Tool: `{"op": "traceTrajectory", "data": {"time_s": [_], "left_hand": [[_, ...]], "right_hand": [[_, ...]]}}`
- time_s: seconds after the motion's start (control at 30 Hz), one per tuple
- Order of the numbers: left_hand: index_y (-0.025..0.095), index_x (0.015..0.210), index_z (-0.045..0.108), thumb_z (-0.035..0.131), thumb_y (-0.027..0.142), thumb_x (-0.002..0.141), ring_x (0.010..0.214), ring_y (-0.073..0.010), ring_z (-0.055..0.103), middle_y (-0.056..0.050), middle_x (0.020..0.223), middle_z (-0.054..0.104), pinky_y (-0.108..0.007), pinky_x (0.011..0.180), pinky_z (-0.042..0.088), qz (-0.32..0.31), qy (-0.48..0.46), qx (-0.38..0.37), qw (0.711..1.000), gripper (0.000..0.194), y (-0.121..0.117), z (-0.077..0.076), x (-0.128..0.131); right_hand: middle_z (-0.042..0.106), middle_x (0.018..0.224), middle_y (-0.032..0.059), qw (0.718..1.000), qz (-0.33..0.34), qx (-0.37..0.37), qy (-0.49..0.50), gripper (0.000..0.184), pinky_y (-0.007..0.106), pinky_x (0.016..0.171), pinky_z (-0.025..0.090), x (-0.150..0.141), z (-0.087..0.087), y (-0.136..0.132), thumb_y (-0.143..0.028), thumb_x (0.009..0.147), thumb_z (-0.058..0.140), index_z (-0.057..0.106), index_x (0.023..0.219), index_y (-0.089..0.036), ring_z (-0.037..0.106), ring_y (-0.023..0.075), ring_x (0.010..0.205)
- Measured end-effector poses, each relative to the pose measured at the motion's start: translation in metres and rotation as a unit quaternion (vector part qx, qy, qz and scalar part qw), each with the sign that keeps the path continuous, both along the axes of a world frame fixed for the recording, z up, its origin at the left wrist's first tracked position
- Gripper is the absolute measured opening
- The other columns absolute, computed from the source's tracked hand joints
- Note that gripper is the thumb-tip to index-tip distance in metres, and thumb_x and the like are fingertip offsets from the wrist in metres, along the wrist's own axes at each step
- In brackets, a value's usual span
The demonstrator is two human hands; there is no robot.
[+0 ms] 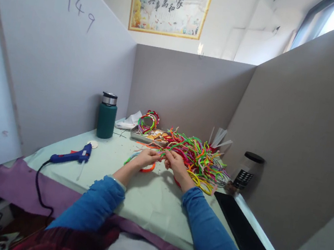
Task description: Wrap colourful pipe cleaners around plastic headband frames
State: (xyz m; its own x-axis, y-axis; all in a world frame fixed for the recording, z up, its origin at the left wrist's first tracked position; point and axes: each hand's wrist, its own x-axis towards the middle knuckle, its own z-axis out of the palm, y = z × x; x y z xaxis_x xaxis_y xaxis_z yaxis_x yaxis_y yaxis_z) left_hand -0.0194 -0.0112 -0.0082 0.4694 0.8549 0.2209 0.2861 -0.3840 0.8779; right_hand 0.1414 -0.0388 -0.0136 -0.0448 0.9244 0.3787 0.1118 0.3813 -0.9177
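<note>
Over the middle of the table my left hand (148, 158) and my right hand (176, 163) almost meet, fingertips closed in a pinch. Between them are pipe cleaners, with green and red showing at the fingertips; the exact shape is too small to make out. Just behind and to the right spreads a large tangled pile of coloured pipe cleaners (202, 156). Below my left hand lies an orange pipe-cleaner loop (148, 169), with a green and blue curved piece (130, 159) beside it. Yellow loops (206, 187) lie right of my right wrist.
At the left stand a green bottle (106, 120) and a blue glue gun (75, 156) with a cord. Behind, a metal tray (142, 137) holds small pieces and wrapped hoops (148, 121). A clear jar (245, 173) and a black slab (241, 225) are at the right. Grey partitions (188, 86) enclose the table.
</note>
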Motion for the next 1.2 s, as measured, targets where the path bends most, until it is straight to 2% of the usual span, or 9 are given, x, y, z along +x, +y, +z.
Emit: {"op": "traceTrajectory", "data": {"time_s": [0.07, 0.23, 0.37, 0.57, 0.77, 0.93, 1.03, 1.13, 1.2], "left_hand": [[0.013, 0.078, 0.061, 0.058, 0.047, 0.076, 0.039, -0.0057, 0.022, 0.008, 0.044, 0.032, -0.022, 0.042, 0.015, -0.055, -0.043, -0.094, 0.993, 0.035, -0.002, 0.002, -0.004], [0.013, 0.088, 0.058, 0.055, 0.058, 0.077, 0.035, -0.0026, 0.017, 0.006, 0.051, 0.042, -0.020, 0.038, 0.010, -0.128, -0.091, -0.206, 0.966, 0.047, -0.011, 0.007, -0.009], [0.013, 0.088, 0.057, 0.060, 0.052, 0.078, 0.036, -0.0023, 0.017, 0.009, 0.048, 0.032, -0.018, 0.037, 0.010, -0.170, -0.107, -0.223, 0.954, 0.041, -0.011, 0.007, -0.011], [0.015, 0.086, 0.055, 0.059, 0.046, 0.081, 0.036, -0.0030, 0.014, 0.010, 0.048, 0.023, -0.017, 0.035, 0.009, -0.198, -0.140, -0.243, 0.939, 0.032, -0.006, 0.004, -0.013], [0.013, 0.093, 0.057, 0.059, 0.044, 0.080, 0.039, -0.0020, 0.016, 0.008, 0.055, 0.032, -0.016, 0.038, 0.012, -0.236, -0.117, -0.250, 0.932, 0.034, -0.012, 0.006, -0.014], [0.014, 0.094, 0.058, 0.058, 0.044, 0.079, 0.040, -0.0037, 0.021, 0.007, 0.055, 0.039, -0.019, 0.041, 0.015, -0.197, -0.067, -0.163, 0.964, 0.033, -0.012, 0.005, -0.009], [0.014, 0.080, 0.061, 0.052, 0.035, 0.082, 0.045, -0.0078, 0.035, 0.003, 0.056, 0.047, -0.021, 0.047, 0.026, -0.064, 0.016, -0.004, 0.998, 0.023, -0.010, 0.003, -0.002], [0.015, 0.071, 0.064, 0.050, 0.024, 0.082, 0.061, -0.0147, 0.050, -0.005, 0.063, 0.058, -0.024, 0.059, 0.033, 0.084, 0.118, 0.172, 0.974, 0.020, -0.009, -0.001, 0.004], [0.016, 0.076, 0.067, 0.049, 0.020, 0.082, 0.068, -0.0183, 0.055, -0.009, 0.069, 0.063, -0.026, 0.064, 0.035, 0.112, 0.175, 0.234, 0.950, 0.019, -0.012, -0.004, 0.006]], "right_hand": [[0.055, 0.057, -0.0025, 0.999, 0.031, 0.012, 0.004, 0.036, 0.023, 0.045, 0.031, -0.001, 0.001, -0.002, -0.054, 0.076, 0.059, 0.053, 0.071, -0.019, 0.040, 0.0086, 0.044], [0.044, 0.045, -0.0051, 0.998, -0.033, 0.049, 0.014, 0.039, 0.023, 0.044, 0.028, 0.000, -0.002, 0.001, -0.053, 0.077, 0.058, 0.047, 0.060, -0.020, 0.036, 0.0082, 0.042], [0.045, 0.046, -0.0049, 0.998, -0.034, 0.046, 0.034, 0.039, 0.023, 0.043, 0.029, 0.001, -0.001, 0.000, -0.054, 0.076, 0.058, 0.048, 0.061, -0.020, 0.036, 0.0083, 0.042], [0.049, 0.051, -0.0038, 0.998, 0.028, 0.048, -0.003, 0.037, 0.023, 0.045, 0.030, -0.003, 0.003, -0.009, -0.052, 0.079, 0.058, 0.050, 0.064, -0.019, 0.038, 0.0086, 0.044], [0.046, 0.048, -0.0045, 0.997, -0.026, 0.073, -0.022, 0.039, 0.024, 0.046, 0.027, -0.003, 0.000, -0.006, -0.052, 0.080, 0.056, 0.044, 0.059, -0.020, 0.035, 0.0091, 0.045], [0.039, 0.046, -0.0052, 0.991, -0.098, 0.080, -0.041, 0.040, 0.025, 0.047, 0.025, -0.002, -0.004, 0.000, -0.050, 0.077, 0.055, 0.040, 0.053, -0.021, 0.033, 0.0101, 0.046], [0.037, 0.048, -0.0049, 0.982, -0.151, 0.092, -0.060, 0.039, 0.026, 0.049, 0.025, -0.006, -0.009, 0.004, -0.048, 0.075, 0.055, 0.040, 0.051, -0.021, 0.033, 0.0109, 0.049], [0.039, 0.048, -0.0038, 0.978, -0.166, 0.097, -0.082, 0.038, 0.026, 0.050, 0.026, -0.012, -0.013, 0.006, -0.046, 0.075, 0.053, 0.041, 0.049, -0.021, 0.035, 0.0119, 0.051], [0.039, 0.048, -0.0034, 0.971, -0.193, 0.100, -0.097, 0.038, 0.026, 0.051, 0.025, -0.015, -0.014, 0.006, -0.045, 0.076, 0.051, 0.039, 0.049, -0.022, 0.035, 0.0122, 0.051]]}}
